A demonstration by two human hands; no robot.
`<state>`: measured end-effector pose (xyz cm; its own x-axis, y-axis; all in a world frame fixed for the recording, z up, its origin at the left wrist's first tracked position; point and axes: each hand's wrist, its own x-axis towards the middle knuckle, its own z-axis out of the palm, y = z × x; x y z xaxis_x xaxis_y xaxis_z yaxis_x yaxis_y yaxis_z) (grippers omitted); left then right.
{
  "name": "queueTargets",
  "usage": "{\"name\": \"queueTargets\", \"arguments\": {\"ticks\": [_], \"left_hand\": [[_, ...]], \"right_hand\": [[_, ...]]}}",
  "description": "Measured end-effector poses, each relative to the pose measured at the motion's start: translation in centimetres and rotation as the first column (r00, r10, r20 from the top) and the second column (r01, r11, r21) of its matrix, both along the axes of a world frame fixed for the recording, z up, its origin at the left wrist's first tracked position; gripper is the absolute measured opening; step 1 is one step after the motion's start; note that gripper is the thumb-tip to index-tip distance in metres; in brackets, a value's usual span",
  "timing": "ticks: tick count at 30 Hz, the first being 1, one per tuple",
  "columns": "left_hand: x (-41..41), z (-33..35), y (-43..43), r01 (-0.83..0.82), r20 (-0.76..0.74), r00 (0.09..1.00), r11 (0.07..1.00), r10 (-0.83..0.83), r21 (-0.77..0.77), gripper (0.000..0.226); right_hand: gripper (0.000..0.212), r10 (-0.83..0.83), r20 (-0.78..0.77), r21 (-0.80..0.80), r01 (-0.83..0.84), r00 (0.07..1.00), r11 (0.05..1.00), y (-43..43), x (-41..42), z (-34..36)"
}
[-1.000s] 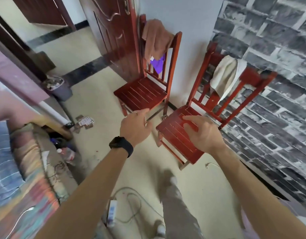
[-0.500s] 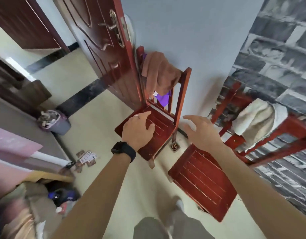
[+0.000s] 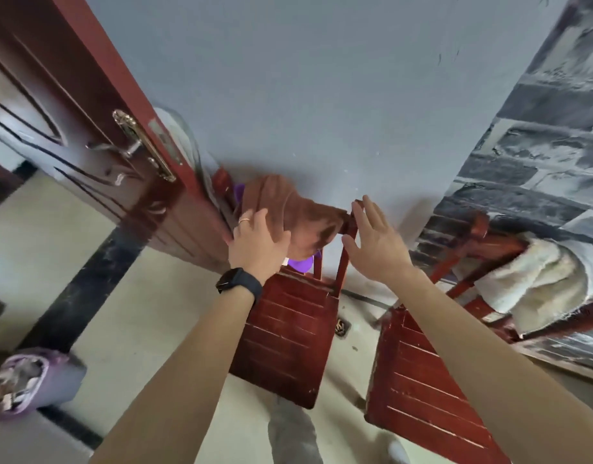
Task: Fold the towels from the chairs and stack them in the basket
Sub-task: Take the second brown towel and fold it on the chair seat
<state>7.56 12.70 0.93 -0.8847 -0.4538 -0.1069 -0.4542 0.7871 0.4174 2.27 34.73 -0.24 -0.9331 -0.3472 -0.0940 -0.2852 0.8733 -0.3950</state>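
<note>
A brown towel [image 3: 300,209] hangs over the backrest of the left red chair [image 3: 288,333], with a purple cloth [image 3: 301,262] showing beneath it. My left hand [image 3: 258,242] rests against the towel's left side, fingers spread, holding nothing. My right hand [image 3: 375,239] is open beside the chair's right back post, just right of the towel. A cream towel [image 3: 536,283] is draped over the backrest of the right red chair [image 3: 425,383]. No basket is in view.
A dark red door [image 3: 70,105] with a brass handle stands open at the left, close to the left chair. A purple waste bin [image 3: 37,380] sits on the floor at lower left. A brick-pattern wall [image 3: 542,145] is behind the right chair.
Both hands have risen from above the chair seats to the left chair's backrest. My left hand now touches the brown towel. The view has moved closer and tilted up.
</note>
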Motion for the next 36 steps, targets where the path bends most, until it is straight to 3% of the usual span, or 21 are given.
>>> {"name": "queueTargets", "arguments": {"ticks": [4, 8, 12, 17, 23, 28, 36], "left_hand": [[-4.6, -1.1, -3.3, -0.003, 0.001, 1.0, 1.0, 0.003, -0.026, 0.075], [-7.5, -1.8, -6.4, 0.02, 0.023, 1.0, 0.999, -0.019, -0.042, 0.069], [-9.2, -1.4, -8.7, 0.12, 0.045, 0.992, 0.992, -0.118, -0.045, 0.049], [-10.4, 0.2, -9.5, 0.354, 0.043, 0.933, 0.894, -0.357, -0.275, 0.016], [-10.8, 2.1, -9.8, 0.373, 0.027, 0.924, 0.887, -0.381, -0.273, 0.023], [-10.8, 1.6, -9.1, 0.423, 0.216, 0.899, 0.881, -0.38, -0.21, 0.05], [-11.2, 2.6, -8.8, 0.425, -0.012, 0.899, 0.879, -0.438, -0.216, 0.02]], "right_hand": [[0.073, -0.104, 0.003, 0.056, 0.103, 0.995, 0.993, -2.1, -0.2, -2.3], [0.072, -0.206, -0.048, 0.089, 0.21, 0.977, 0.974, -3.7, 0.2, -3.1], [0.073, -0.266, -0.043, 0.072, 0.268, 0.963, 0.961, -4.7, 0.5, -2.8], [0.074, -0.294, -0.039, 0.054, 0.296, 0.955, 0.954, -5.3, 0.7, -2.0], [0.076, -0.283, 0.057, 0.106, 0.276, 0.957, 0.955, -5.4, 0.8, -0.6], [0.083, -0.291, 0.112, 0.16, 0.272, 0.95, 0.949, -5.9, 0.7, 0.3], [0.072, -0.369, 0.086, 0.081, 0.363, 0.926, 0.928, -5.6, 2.7, 1.2]]}}
